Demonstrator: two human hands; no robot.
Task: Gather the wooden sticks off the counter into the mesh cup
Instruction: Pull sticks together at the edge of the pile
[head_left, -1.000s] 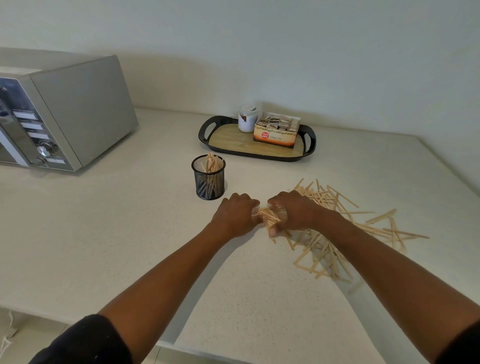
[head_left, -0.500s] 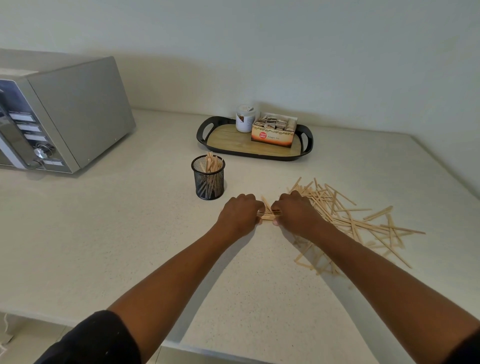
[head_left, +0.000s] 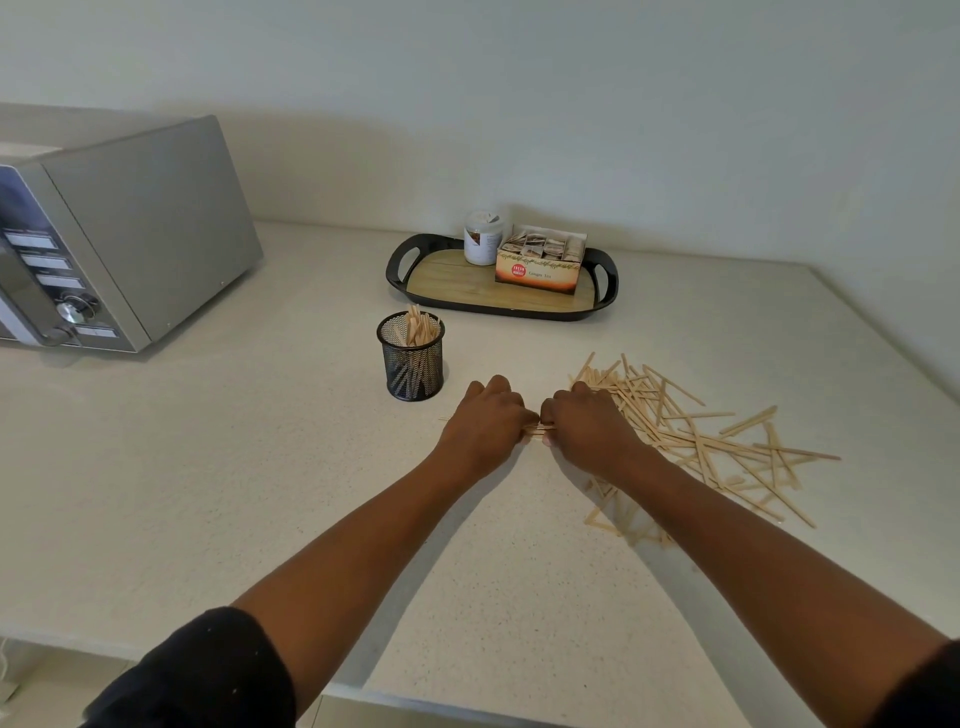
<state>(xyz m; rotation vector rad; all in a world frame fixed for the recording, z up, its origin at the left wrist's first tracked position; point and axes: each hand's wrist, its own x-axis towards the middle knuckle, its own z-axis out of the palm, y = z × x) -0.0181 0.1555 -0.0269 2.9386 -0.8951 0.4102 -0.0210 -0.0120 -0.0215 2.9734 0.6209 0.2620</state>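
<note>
compared to a second back, both hands had slid a bit left of the pile and the messy bunch between them had been squared up into a neat flat bundle. left hand (head_left: 485, 423) and right hand (head_left: 584, 428) sat knuckles up on the counter (head_left: 260, 493), fists nearly touching, each curled round one end of the bundle (head_left: 535, 428), which lay level right at the surface; only a short bit of it showed in the gap between the fists, plus a tip poking out past the left hand. the pile (head_left: 691, 431) of loose sticks was still spread on the counter to the right, with the right wrist and forearm lying over its near edge. the cup (head_left: 411, 364) stood upright just behind the left hand, not touching it, with a clump of sticks already leaning inside. further back was a tray (head_left: 501, 306) with a jar (head_left: 483, 239) and a tea box (head_left: 540, 260) on it, and a microwave (head_left: 135, 228) off to the far left.
</note>
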